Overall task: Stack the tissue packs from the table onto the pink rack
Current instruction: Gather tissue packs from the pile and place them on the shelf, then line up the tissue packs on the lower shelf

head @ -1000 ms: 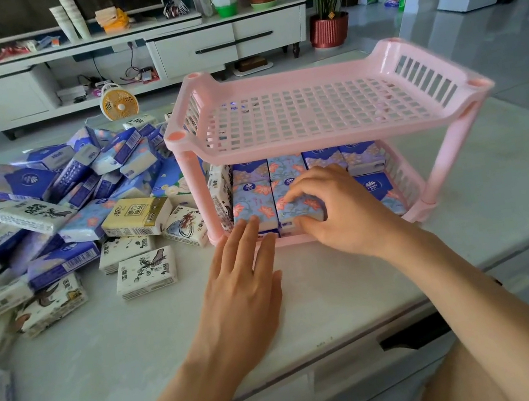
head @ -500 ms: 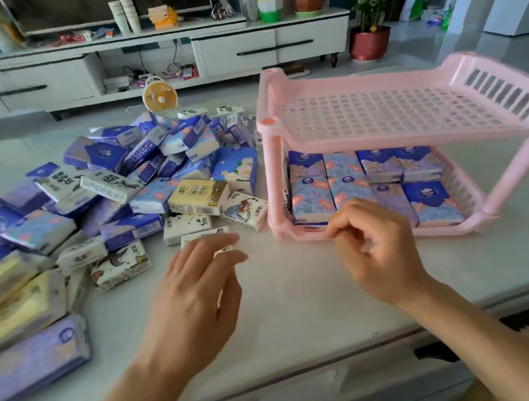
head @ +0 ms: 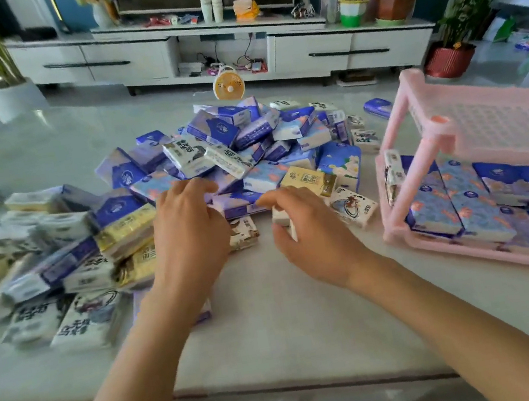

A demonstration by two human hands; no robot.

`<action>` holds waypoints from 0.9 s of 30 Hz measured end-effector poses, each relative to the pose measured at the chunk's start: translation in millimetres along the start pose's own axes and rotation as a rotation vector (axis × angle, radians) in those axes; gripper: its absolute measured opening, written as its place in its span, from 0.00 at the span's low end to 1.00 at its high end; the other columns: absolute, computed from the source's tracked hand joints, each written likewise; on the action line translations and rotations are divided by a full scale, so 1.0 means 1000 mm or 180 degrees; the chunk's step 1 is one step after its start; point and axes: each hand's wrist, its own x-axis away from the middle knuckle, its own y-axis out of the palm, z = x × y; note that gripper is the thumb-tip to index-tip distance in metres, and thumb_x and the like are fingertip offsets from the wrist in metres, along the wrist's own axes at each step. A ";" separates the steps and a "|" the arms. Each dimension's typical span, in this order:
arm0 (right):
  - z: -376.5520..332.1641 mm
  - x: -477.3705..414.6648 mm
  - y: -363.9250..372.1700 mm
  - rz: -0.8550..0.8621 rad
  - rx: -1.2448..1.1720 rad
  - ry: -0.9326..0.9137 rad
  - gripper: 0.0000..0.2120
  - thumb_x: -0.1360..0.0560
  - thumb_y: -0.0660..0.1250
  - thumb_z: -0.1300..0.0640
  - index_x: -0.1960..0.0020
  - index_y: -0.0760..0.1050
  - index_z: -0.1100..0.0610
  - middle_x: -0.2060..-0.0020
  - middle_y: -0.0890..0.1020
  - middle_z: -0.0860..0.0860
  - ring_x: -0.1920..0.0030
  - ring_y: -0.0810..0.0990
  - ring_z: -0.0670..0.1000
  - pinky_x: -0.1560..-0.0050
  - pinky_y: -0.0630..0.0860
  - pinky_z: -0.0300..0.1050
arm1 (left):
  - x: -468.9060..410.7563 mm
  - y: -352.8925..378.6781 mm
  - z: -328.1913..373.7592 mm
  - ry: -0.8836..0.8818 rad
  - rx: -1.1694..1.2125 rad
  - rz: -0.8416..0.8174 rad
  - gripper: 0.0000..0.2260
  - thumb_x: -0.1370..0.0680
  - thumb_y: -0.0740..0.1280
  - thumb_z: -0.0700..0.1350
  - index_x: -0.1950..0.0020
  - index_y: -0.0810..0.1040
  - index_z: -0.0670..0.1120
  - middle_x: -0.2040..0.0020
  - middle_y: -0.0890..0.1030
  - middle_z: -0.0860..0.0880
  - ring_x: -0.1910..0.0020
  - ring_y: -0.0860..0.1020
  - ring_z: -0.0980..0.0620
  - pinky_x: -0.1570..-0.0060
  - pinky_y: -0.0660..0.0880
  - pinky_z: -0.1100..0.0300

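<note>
Loosely heaped, the tissue packs (head: 222, 158) fill the centre and left of the frame on a pale table (head: 276, 330), with purple, blue, white and yellow wrappers lying at every angle. At the right edge stands the pink rack (head: 397, 151). Its lower shelf (head: 400, 234) holds flat rows of blue and purple shelved packs (head: 471, 202), and its upper shelf (head: 504, 124) shows only bare grid. Both bare arms reach up from the bottom of the frame. The left hand (head: 189, 240) lies on the near side of the heap with its fingers loosely bent, and I can see nothing gripped in it. The right hand (head: 313, 234), just right of centre, arches over a small white pack (head: 282, 218) with the thumb at its near edge, but blur hides whether the grip has closed. The step appears to be picking the next packs. It would go best by taking packs from the heap's loose near edge, not from underneath, pinching each across its short sides, then laying it flat and square to its neighbours.
</note>
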 end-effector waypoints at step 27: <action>-0.075 -0.070 0.011 0.0132 -0.0268 -0.0788 0.21 0.30 0.60 0.69 0.38 0.73 0.59 0.46 0.79 0.53 0.46 0.77 0.51 0.45 0.73 0.43 | -0.007 -0.067 -0.037 -0.2351 0.3795 -0.0953 0.18 0.19 0.55 0.52 0.52 0.76 0.39 0.59 0.81 0.36 0.63 0.83 0.42 0.61 0.81 0.54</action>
